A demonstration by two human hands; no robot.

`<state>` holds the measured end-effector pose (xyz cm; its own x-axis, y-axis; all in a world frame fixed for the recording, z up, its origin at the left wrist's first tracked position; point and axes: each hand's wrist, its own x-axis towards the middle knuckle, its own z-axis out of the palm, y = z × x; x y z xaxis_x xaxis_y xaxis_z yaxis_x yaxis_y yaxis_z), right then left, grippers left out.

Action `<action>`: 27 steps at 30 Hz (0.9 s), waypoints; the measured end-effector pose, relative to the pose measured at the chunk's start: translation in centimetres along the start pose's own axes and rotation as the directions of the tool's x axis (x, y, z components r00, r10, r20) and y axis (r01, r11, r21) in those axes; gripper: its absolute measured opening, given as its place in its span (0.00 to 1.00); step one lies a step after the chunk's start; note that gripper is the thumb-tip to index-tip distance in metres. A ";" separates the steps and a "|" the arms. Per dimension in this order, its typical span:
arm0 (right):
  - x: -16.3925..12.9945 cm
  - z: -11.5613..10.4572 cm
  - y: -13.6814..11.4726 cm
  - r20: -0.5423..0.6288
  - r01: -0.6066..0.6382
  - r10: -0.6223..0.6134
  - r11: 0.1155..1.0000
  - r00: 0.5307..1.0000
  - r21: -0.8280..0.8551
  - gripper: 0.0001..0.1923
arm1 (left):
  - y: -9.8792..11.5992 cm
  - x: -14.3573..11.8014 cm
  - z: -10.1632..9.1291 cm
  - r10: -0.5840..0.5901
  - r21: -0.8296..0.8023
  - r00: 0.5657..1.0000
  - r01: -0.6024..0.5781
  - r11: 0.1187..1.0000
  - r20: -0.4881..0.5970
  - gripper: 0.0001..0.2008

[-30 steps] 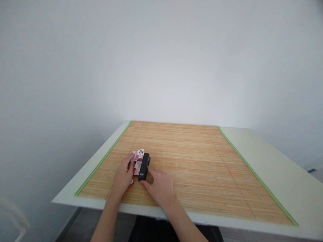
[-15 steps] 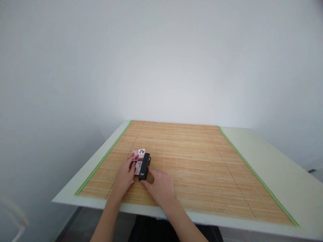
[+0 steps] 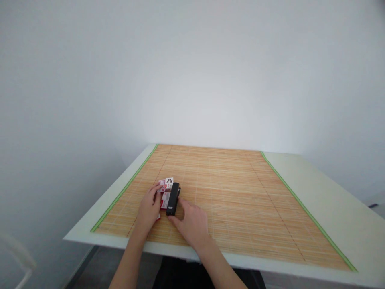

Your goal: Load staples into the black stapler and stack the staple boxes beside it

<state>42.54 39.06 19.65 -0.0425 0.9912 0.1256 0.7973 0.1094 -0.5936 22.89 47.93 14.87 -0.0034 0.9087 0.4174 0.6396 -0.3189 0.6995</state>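
Note:
A black stapler (image 3: pixel 173 199) lies lengthwise on the bamboo mat (image 3: pixel 228 192), its long side pointing away from me. My right hand (image 3: pixel 192 224) is closed at its near right side, with the thumb at the near end and the index finger on the right edge. Left of the stapler, several small red-and-white boxes (image 3: pixel 165 199) sit close together, one of them a box with a dark picture on top (image 3: pixel 169 183). My left hand (image 3: pixel 148 206) curls around these boxes, fingertips on the far one and thumb by the nearer ones. The left palm partly hides them.
The mat has green side borders (image 3: pixel 309 214) and lies on a white table (image 3: pixel 325 184). A white wall (image 3: pixel 204 80) rises behind the table. A blurred pale curved object (image 3: pixel 24 261) shows at the lower left, and a small dark item (image 3: pixel 373 205) at the right edge.
Hardly anything differs. The whole view has shifted very slightly; both hands, the stapler and the boxes keep the same places relative to each other.

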 end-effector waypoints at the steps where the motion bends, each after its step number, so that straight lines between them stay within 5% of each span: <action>1: -0.1 -0.1 0.2 0.006 -0.012 0.012 1.000 1.000 0.012 0.35 | 0.3 0.1 -0.3 -0.007 -0.012 1.000 0.006 1.000 -0.026 0.19; 5: -1.2 -1.3 2.3 -0.012 -0.009 0.010 0.995 1.000 0.096 0.35 | 3.2 -0.5 -2.0 -0.044 0.009 0.983 0.046 0.999 -0.180 0.19; 9: -2.6 -3.3 6.4 -0.139 0.008 -0.007 1.000 0.990 0.008 0.29 | 8.7 -3.5 -1.6 0.018 0.103 0.952 0.014 0.995 -0.307 0.17; 12: -3.4 -4.7 9.5 -0.168 -0.041 0.013 0.986 0.986 -0.161 0.29 | 13.2 -6.0 1.8 0.159 0.070 0.983 -0.153 0.986 -0.094 0.18; 15: -4.0 -5.7 11.5 -0.131 -0.100 0.063 0.949 0.989 -0.298 0.30 | 15.6 -7.1 6.1 0.267 0.036 0.933 -0.283 0.958 0.242 0.21; 20: -4.6 -6.0 12.1 -0.116 -0.165 0.129 0.902 0.985 -0.399 0.31 | 14.9 -6.8 10.3 0.311 0.113 0.890 -0.365 0.924 0.333 0.24; 27: -4.6 -5.6 12.6 -0.163 -0.200 0.143 0.882 0.976 -0.426 0.35 | 13.7 -7.1 10.8 0.257 0.229 0.917 -0.332 0.915 0.303 0.27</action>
<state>56.21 35.46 16.05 0.1700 0.9711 0.1673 0.9685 -0.1333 -0.2105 39.96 40.03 15.22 0.3947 0.8334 0.3869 0.7624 -0.5321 0.3683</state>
